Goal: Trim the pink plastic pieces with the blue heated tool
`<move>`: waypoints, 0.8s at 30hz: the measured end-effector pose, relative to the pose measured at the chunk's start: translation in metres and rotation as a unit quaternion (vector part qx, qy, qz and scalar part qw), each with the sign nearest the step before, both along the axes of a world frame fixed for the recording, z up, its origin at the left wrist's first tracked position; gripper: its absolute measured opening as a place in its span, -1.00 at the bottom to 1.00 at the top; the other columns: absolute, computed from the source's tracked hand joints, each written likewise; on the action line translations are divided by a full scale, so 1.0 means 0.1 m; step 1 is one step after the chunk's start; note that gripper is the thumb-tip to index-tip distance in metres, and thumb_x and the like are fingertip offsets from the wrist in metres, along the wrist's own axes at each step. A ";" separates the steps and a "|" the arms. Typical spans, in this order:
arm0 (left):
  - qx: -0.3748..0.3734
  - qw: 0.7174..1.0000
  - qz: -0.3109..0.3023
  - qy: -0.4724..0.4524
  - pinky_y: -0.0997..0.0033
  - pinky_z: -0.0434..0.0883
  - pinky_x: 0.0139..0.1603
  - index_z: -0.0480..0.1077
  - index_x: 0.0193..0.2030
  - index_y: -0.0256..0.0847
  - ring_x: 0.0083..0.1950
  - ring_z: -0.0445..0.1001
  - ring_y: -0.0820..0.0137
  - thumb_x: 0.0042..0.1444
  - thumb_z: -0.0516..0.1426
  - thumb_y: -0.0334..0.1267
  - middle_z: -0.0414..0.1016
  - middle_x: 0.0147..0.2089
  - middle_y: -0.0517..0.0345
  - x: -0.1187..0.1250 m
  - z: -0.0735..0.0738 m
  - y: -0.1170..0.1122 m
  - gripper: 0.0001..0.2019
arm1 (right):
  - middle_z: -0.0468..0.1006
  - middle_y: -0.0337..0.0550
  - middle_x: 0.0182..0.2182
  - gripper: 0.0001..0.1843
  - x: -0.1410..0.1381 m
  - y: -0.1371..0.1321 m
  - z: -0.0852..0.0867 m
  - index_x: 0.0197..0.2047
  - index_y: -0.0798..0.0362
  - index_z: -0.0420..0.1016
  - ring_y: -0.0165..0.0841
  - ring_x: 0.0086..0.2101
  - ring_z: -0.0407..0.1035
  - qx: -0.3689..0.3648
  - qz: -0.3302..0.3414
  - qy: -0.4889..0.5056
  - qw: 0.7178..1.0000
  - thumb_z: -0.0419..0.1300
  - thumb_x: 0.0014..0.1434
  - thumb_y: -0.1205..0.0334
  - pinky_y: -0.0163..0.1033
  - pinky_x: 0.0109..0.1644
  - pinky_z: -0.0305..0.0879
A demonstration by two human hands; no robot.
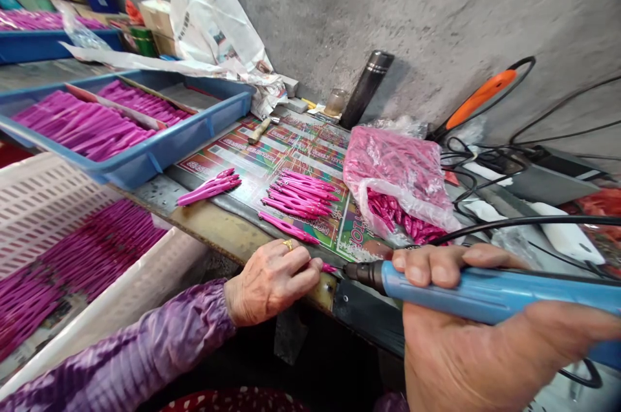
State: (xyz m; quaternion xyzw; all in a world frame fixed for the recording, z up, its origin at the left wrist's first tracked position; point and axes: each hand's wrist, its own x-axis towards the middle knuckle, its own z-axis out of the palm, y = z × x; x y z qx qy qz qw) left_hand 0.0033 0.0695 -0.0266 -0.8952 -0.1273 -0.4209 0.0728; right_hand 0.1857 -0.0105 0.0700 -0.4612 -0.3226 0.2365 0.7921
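My left hand [279,281], a ring on one finger, is closed round a slim pink plastic piece [330,268] at the table's front edge; only its tip shows. In my right hand [466,328] lies a blue electric screwdriver [490,292], held level with its dark nose pointing left. The screwdriver's bit is at or very near the pink tip; contact cannot be made out. Just beyond my left hand lies a single pink piece [287,228], with a row of pink pieces [301,193] behind it and a small bundle [209,187] to the left.
A torn plastic bag [395,160] of pink parts sits right of the row. At left are a blue divided tray [130,169] and a white slotted crate [58,189], both holding pink pieces. A dark flask [367,90], an orange-handled tool [480,98] and black cables stand or lie behind.
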 end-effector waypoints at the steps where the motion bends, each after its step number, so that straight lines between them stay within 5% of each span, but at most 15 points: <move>1: -0.006 1.000 -0.003 -0.006 0.39 0.36 -0.38 0.41 -0.07 -0.28 -0.41 0.39 0.42 0.45 -0.02 -0.40 0.45 -0.39 0.18 0.00 -0.01 0.00 -0.82 | 0.25 -0.40 -0.68 -0.25 0.01 0.00 -0.01 -0.49 -0.04 0.35 -0.44 -0.62 0.20 0.006 0.001 -0.006 1.000 0.27 -0.21 -0.63 -0.18 -0.45 0.39; 15: -0.052 0.998 -0.017 -0.018 0.39 0.36 -0.32 0.38 -0.23 -0.26 -0.37 0.40 0.40 0.43 -0.01 -0.45 0.48 -0.36 0.12 0.00 -0.06 -0.02 -0.79 | 0.23 -0.39 -0.71 -0.23 -0.08 0.08 -0.03 -0.51 -0.04 0.27 -0.42 -0.66 0.16 0.021 0.026 0.008 0.999 0.21 -0.15 -0.66 -0.15 -0.49 0.34; 24: -0.054 0.998 -0.013 -0.021 0.40 0.37 -0.32 0.38 -0.05 -0.28 -0.36 0.43 0.42 0.43 -0.02 -0.44 0.50 -0.33 0.14 0.00 -0.07 -0.02 -0.85 | 0.20 -0.42 -0.67 -0.26 -0.05 0.04 -0.07 -0.46 -0.05 0.31 -0.46 -0.62 0.14 0.036 -0.002 -0.005 0.999 0.13 -0.04 -0.64 -0.20 -0.45 0.34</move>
